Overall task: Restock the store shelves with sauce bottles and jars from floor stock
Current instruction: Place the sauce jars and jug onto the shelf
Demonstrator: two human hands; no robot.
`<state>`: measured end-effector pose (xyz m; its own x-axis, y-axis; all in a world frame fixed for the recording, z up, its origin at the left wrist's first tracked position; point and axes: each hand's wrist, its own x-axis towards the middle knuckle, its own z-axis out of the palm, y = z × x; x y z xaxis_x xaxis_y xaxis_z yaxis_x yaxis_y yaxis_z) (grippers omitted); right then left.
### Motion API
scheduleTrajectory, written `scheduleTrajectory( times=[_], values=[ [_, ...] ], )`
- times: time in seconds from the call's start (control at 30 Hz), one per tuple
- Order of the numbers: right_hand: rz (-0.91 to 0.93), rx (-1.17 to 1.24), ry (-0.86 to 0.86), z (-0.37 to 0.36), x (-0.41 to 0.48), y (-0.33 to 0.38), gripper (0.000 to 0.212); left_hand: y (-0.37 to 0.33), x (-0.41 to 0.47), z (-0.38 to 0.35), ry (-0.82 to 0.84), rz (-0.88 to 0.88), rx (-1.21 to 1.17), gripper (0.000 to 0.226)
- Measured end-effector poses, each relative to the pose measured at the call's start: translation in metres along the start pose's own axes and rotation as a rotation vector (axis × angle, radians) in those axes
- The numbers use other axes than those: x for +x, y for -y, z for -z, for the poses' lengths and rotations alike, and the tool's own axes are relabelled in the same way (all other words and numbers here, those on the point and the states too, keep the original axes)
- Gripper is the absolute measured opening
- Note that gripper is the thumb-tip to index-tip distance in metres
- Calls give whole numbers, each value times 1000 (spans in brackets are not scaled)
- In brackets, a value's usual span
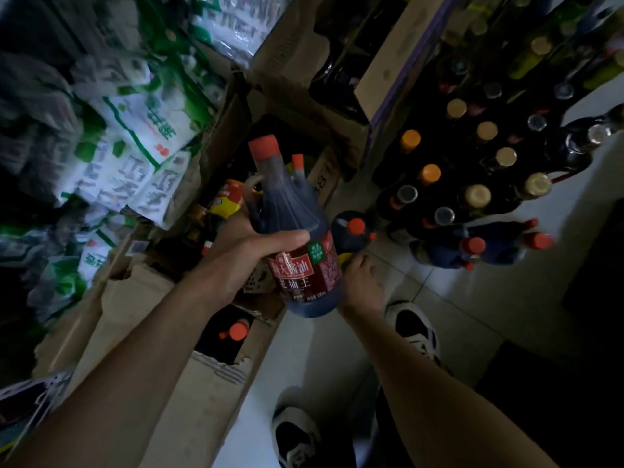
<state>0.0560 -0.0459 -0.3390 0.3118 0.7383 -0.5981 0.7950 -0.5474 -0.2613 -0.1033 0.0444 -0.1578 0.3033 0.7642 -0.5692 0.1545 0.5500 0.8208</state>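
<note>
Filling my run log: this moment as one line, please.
left hand: grips tilted soy sauce bottle | right hand: at red-capped floor bottle, grip unclear | open carton: red cap inside

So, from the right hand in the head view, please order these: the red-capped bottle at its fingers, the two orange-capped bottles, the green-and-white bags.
1. The red-capped bottle, directly ahead of the right hand.
2. The orange-capped bottles, farther up on the right.
3. The green-and-white bags, far left.

Dark sauce bottle (297, 238), red cap, red label; green-white bags (135, 130).
</note>
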Motion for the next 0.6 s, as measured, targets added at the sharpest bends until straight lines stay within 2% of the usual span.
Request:
scheduleTrajectory(
  times=[0.17,0.37,0.47,0.6],
  values=[
    [7,91,-43,2,0,-15,50,8,-9,6,-3,22,15,58],
    [-48,274,-131,47,-38,-29,55,-6,-29,8,-91,92,-12,56],
    [-20,422,-145,82,-60,-29,56,-27,-40,8,-137,130,-24,66],
    [43,497,-238,138,-89,-14,57,-66,-54,4,-143,113,-2,61]
  ],
)
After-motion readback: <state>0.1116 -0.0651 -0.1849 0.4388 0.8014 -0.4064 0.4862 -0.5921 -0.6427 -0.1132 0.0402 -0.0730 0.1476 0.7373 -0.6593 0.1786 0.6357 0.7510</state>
